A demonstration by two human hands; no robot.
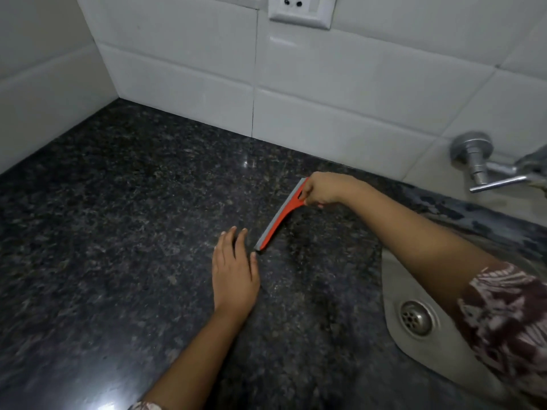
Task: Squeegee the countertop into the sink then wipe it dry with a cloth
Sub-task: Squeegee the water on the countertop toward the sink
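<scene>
An orange squeegee (279,216) with a grey rubber edge lies blade-down on the dark speckled granite countertop (118,232). My right hand (321,190) grips its handle at the far end, near the tiled wall. My left hand (233,270) rests flat on the counter with straight fingers, just left of the blade's near tip. The steel sink (393,279) with its round drain (416,318) sits at the right, partly covered by my right forearm. No cloth is in view.
White wall tiles (325,93) border the counter at the back and left. A metal tap (479,167) juts from the wall above the sink. An electric socket (299,10) is mounted high on the tiles.
</scene>
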